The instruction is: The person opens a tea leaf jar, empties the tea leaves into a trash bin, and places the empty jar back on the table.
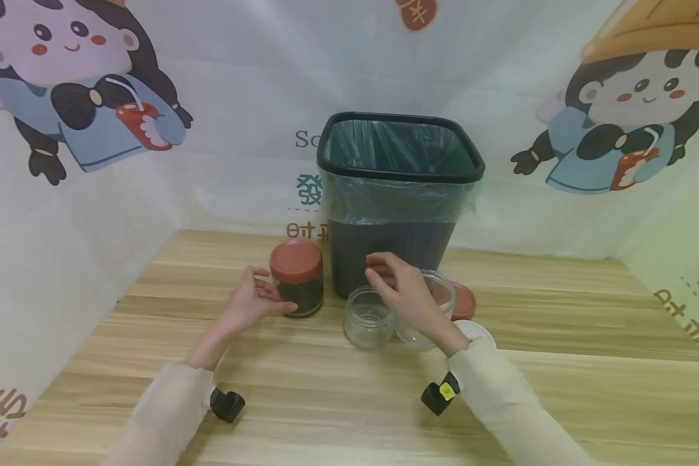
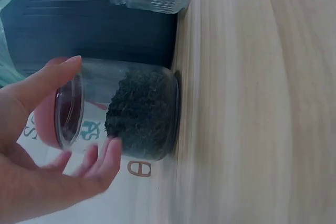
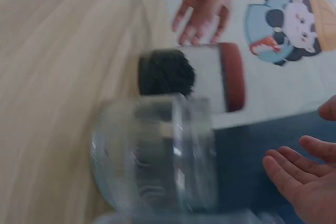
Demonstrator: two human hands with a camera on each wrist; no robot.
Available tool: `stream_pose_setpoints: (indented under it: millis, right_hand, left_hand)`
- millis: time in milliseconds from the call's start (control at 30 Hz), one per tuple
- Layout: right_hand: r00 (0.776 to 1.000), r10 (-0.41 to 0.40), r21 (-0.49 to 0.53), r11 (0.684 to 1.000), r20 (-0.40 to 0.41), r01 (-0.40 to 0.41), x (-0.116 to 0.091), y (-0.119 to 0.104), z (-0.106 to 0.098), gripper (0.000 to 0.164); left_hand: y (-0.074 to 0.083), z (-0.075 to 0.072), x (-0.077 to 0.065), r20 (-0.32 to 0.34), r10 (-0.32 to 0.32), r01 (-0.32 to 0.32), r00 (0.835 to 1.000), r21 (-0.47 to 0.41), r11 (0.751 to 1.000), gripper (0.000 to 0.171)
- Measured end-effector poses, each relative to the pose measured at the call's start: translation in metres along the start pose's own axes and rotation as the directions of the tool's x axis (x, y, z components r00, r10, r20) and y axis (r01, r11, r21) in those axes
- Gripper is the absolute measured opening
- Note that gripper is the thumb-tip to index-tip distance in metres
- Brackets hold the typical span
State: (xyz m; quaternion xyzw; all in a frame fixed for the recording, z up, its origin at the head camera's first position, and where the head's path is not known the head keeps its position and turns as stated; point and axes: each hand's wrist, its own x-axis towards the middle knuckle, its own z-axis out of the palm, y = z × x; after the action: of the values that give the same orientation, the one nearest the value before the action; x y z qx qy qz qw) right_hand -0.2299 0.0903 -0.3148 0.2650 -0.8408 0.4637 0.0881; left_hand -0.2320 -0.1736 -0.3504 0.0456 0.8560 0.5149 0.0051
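Observation:
A glass jar with a reddish-brown lid (image 1: pixel 296 261) stands upright on the table, partly filled with dark, dried leaf-like material (image 2: pixel 139 114). My left hand (image 1: pixel 253 299) is spread around its left side, the thumb right at the jar's shoulder and the other fingers loosely bent beside the glass. My right hand (image 1: pixel 410 294) hovers over two lidless glass jars, its fingers relaxed and holding nothing. The smaller jar (image 1: pixel 368 327) is left of the larger one (image 1: pixel 412 333), which the hand and wrist partly cover.
Behind the jars stands a dark bin (image 1: pixel 387 249) with a clear bag folded over its rim. To the right of the larger jar lie a reddish-brown lid (image 1: pixel 463 302) and a white round lid (image 1: pixel 479 331), partly hidden by the right forearm. A printed cloth (image 1: pixel 239 97) hangs behind the table.

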Motion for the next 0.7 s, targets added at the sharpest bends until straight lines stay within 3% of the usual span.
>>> stream_pose_setpoints:
  millis: [133,233,533,700]
  right_hand:
    - [0.998,0.011,-0.024,1.0,0.063,-0.01,0.009,0.001,0.023,0.039]
    - [0.996,0.021,-0.054,0.998,0.089,-0.017,0.015,0.001,0.037,0.044]
    - [0.981,0.056,-0.133,0.991,0.185,-0.032,0.026,0.002,0.059,0.062]
    - [0.981,0.067,-0.132,0.99,0.182,-0.043,0.032,0.004,0.069,0.066]
  left_hand:
    - [0.003,0.005,0.006,-0.047,-0.042,0.044,0.998,0.03,0.999,0.101]
    - [0.005,0.009,0.01,-0.054,-0.034,0.035,0.998,0.013,0.999,0.107]
    - [0.003,0.018,0.02,-0.054,0.035,-0.037,0.998,-0.054,0.998,0.102]
    - [0.004,0.021,0.025,-0.103,0.042,-0.043,0.994,0.001,0.999,0.096]
